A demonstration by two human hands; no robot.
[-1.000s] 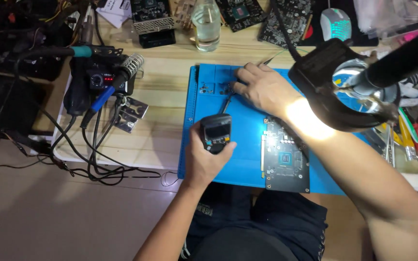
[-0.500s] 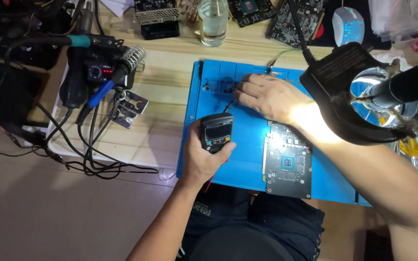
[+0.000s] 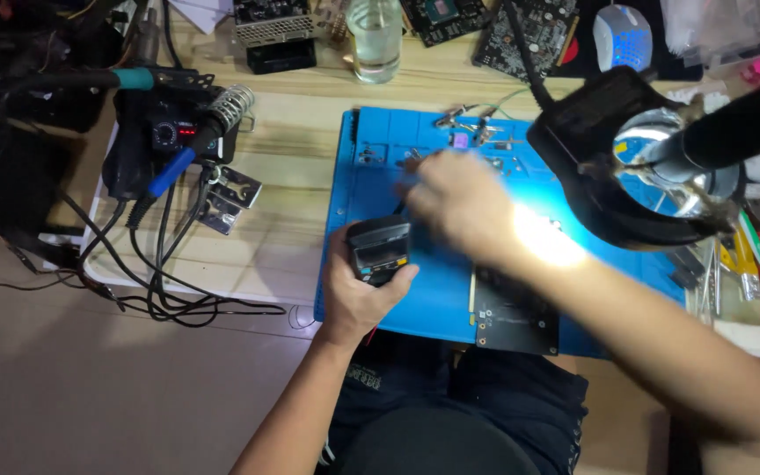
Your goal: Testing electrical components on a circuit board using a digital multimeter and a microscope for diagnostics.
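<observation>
While L hand grips a small black meter, fingers wrapped round it, R hand blurs just beyond its top over the blue mat — finger spread can't tell. Circuit board lies under R forearm, untouched; looks like early going.

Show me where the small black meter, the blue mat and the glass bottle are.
small black meter (image 3: 380,251), head view, on its display face.
blue mat (image 3: 380,185), head view, bare left part.
glass bottle (image 3: 374,40), head view, on its body.
</observation>
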